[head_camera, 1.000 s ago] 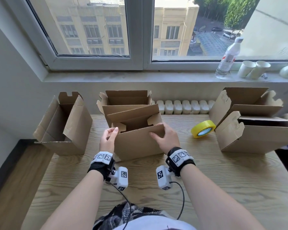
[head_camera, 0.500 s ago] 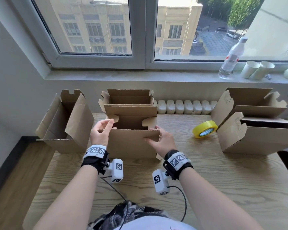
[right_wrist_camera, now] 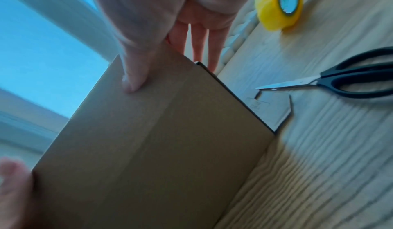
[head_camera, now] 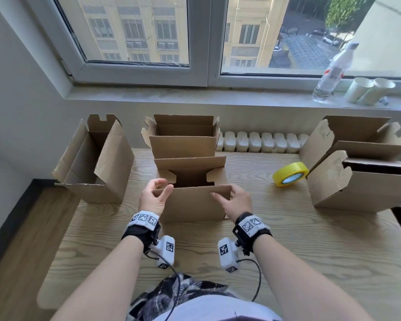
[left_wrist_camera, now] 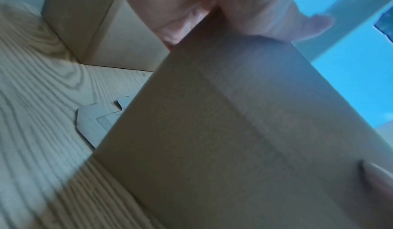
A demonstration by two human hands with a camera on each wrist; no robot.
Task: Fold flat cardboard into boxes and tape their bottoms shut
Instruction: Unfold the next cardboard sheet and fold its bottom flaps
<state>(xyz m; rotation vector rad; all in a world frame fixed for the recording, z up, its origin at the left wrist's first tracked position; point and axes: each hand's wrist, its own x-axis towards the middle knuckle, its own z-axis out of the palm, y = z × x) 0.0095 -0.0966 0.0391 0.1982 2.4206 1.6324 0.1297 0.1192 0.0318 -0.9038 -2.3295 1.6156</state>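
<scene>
- Cardboard boxes, five: one held box (head_camera: 192, 205) at frame centre on the tabletop (head_camera: 287, 239); one behind it (head_camera: 183, 140); one at left (head_camera: 97, 163); two at right (head_camera: 361, 184) (stacked close, flaps open).
- Hands, two: left hand (head_camera: 154, 200) curled at the held box's near-left top corner, thumb in front; right hand (head_camera: 236, 201) pinches the near-right corner, thumb on the front panel.
- Yellow tape roll (head_camera: 290, 173), one, right of centre.
- Scissors (right_wrist_camera: 340, 79), one pair, right wrist view only.
- Paper cups (head_camera: 368, 90), two; bottle (head_camera: 333, 72), one, upper right sill.

Head view high, looking down; wrist views close on box (head_camera: 192, 205).
</scene>
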